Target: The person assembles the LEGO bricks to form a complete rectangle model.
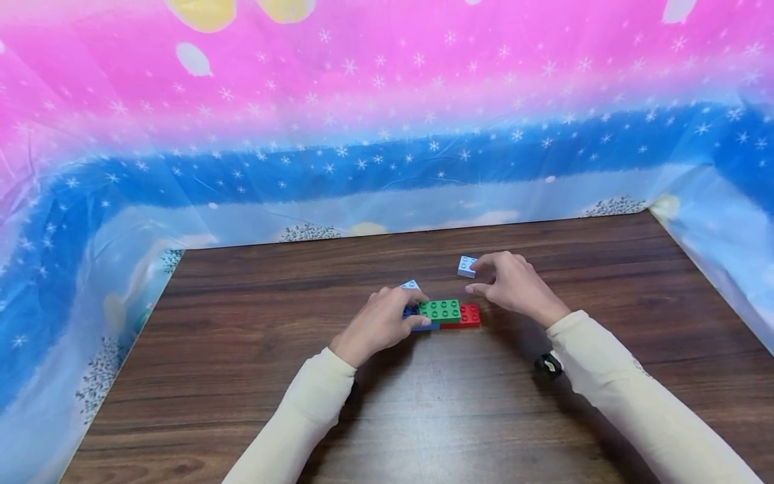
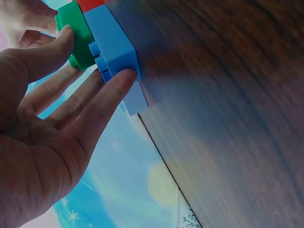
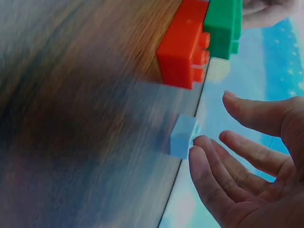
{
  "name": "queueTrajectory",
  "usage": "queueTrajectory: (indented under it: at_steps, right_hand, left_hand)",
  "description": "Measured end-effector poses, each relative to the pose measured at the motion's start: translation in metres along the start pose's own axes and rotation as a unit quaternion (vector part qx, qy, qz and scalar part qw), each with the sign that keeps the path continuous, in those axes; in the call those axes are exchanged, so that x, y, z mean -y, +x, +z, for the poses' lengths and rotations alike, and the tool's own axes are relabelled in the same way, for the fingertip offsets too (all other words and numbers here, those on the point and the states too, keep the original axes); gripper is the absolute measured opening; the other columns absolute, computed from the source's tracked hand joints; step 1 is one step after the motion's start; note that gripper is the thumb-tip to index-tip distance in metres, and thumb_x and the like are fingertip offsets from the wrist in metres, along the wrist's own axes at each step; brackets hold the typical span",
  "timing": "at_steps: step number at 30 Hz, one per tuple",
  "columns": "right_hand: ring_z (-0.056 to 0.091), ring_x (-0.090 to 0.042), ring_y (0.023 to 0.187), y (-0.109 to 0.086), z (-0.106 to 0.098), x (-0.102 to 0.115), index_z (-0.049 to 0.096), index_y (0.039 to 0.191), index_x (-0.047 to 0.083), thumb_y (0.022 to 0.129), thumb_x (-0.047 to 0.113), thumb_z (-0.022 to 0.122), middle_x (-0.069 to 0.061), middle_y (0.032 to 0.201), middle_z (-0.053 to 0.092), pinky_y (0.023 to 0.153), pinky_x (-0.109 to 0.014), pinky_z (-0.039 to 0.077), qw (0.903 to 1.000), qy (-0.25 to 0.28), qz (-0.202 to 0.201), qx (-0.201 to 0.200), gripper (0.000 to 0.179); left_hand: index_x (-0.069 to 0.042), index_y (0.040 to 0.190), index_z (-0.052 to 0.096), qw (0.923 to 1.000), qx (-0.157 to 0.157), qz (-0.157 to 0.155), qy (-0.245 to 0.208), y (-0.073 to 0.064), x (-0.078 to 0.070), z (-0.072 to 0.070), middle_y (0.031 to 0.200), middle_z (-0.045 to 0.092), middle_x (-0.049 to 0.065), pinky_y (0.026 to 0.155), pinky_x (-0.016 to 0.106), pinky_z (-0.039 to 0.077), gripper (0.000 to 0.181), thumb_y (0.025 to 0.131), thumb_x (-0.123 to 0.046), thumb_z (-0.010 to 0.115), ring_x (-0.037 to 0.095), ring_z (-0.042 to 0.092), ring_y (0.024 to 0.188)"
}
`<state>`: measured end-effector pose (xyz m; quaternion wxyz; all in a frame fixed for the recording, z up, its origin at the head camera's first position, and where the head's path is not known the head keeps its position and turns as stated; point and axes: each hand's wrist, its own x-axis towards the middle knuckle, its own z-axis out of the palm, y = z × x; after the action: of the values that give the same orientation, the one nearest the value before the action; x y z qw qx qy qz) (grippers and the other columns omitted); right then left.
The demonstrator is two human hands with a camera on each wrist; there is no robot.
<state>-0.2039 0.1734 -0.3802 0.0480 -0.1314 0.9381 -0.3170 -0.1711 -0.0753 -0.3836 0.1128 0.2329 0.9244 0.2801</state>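
A green toy building block [image 1: 440,310] sits across a blue block [image 2: 111,40] and a red block [image 1: 469,316] beside each other on the table. My left hand [image 1: 381,319] holds the green block's left end between thumb and fingers. In the left wrist view one of its fingertips lies against the end of the blue block. My right hand [image 1: 514,284] is held apart from the stack, thumb and fingers spread with a gap between. Its fingertips are right at a small light blue block [image 1: 466,267], which stands alone behind the stack.
Just behind my left hand, another light blue block [image 1: 412,285] shows, partly hidden by the fingers. The dark wooden table [image 1: 242,349] ends at a pink and blue snowflake-patterned cloth [image 1: 363,148] at the back and sides.
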Motion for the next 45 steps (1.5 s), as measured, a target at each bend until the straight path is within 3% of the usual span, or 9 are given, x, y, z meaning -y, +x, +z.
queueTrajectory:
  at_steps: [8,16,25,36,45]
  right_hand:
    - [0.071,-0.029,0.09,0.008,0.0,-0.003,0.064,0.129,-0.005,0.089,0.016,0.08,-0.022,0.121,0.068,0.066,-0.037,0.055,0.9996,0.009,0.018,-0.019,0.047]
    - [0.07,-0.032,0.096,0.019,0.004,-0.007,0.06,0.134,-0.007,0.09,0.013,0.078,-0.025,0.124,0.065,0.073,-0.042,0.054,0.9993,0.01,0.024,-0.025,0.051]
    - [0.058,-0.038,0.116,0.031,0.012,-0.008,0.057,0.137,-0.007,0.091,0.014,0.077,-0.026,0.133,0.059,0.095,-0.053,0.048,0.9987,0.006,0.047,-0.02,0.055]
    - [0.061,-0.037,0.11,0.04,0.011,-0.015,0.062,0.129,-0.009,0.094,0.01,0.072,-0.027,0.126,0.063,0.094,-0.052,0.048,0.9982,0.023,0.056,0.004,0.041]
    - [0.06,-0.034,0.105,0.033,0.008,-0.017,0.066,0.126,-0.005,0.093,0.01,0.074,-0.025,0.123,0.064,0.088,-0.047,0.048,0.9964,0.046,0.069,0.017,0.037]
  left_hand:
    - [-0.01,0.127,0.07,1.0,0.002,0.001,-0.002,0.0,0.001,0.001,0.119,0.071,0.006,0.079,0.033,0.05,0.032,0.098,-0.024,0.069,0.014,0.059,0.087]
    - [-0.011,0.129,0.07,1.0,-0.001,-0.005,-0.005,-0.001,0.0,0.001,0.123,0.07,0.007,0.081,0.034,0.051,0.034,0.099,-0.025,0.068,0.014,0.06,0.091]
    - [-0.011,0.13,0.069,0.9999,-0.001,-0.006,-0.008,-0.001,0.002,0.001,0.125,0.069,0.007,0.082,0.034,0.051,0.035,0.098,-0.025,0.069,0.014,0.061,0.093]
    - [-0.01,0.129,0.069,0.9999,-0.002,0.001,-0.014,0.0,0.002,-0.001,0.121,0.071,0.008,0.08,0.033,0.051,0.035,0.097,-0.024,0.07,0.013,0.062,0.091]
    - [-0.01,0.13,0.069,0.9999,0.0,-0.002,-0.015,0.001,0.003,0.001,0.124,0.07,0.008,0.083,0.034,0.052,0.036,0.098,-0.025,0.07,0.014,0.062,0.095]
